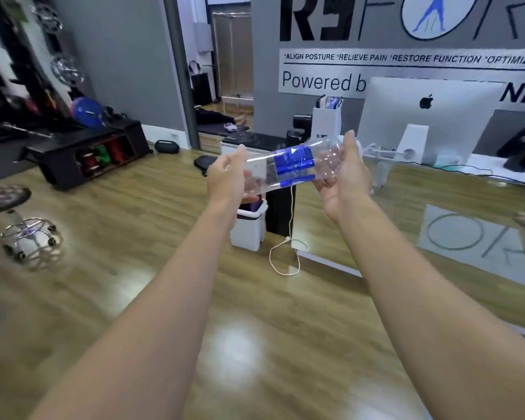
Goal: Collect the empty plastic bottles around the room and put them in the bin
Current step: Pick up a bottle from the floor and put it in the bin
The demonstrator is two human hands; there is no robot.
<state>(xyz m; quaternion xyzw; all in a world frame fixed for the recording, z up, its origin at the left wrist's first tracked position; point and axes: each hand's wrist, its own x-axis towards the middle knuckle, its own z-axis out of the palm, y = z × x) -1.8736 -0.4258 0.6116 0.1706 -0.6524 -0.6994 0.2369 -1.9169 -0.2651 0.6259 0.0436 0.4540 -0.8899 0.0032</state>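
A clear plastic bottle with a blue label lies sideways between my two hands at chest height. My left hand grips one end and my right hand cups the other end. The bottle looks empty. Below and just behind my left hand stands a white bin on the wooden floor, beside the end of the reception desk; its opening is partly hidden by my left wrist.
A glossy desk with a silver computer runs along the right. A white cable trails on the floor by the bin. A rolling stool stands at left, a dark low shelf with weights behind it.
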